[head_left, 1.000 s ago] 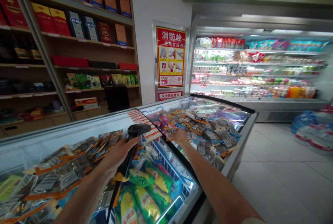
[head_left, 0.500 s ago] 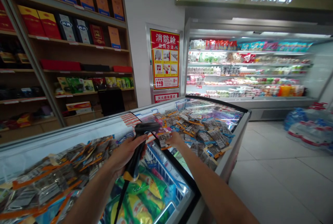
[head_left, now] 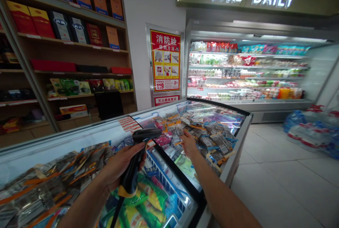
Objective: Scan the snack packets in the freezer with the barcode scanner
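Observation:
My left hand is wrapped round the grip of a black barcode scanner with a yellow-trimmed base; its cable runs down towards me. The scanner's head points right, above the chest freezer's glass top. Farther right, my right hand pinches a small clear snack packet with an orange edge. That hand is over the near side of a heap of similar packets on the glass. Another pile of orange-edged packets lies to the left of my left hand.
Green and yellow bags and a blue basket divider show under the freezer glass. A black frame bar crosses the top. Shelves of boxes stand left, a lit fridge behind, and bottled water packs on the floor at right.
My right hand has moved right and slightly away from the scanner, with a packet in its fingers. The left hand still holds the scanner. The view has shifted slightly.

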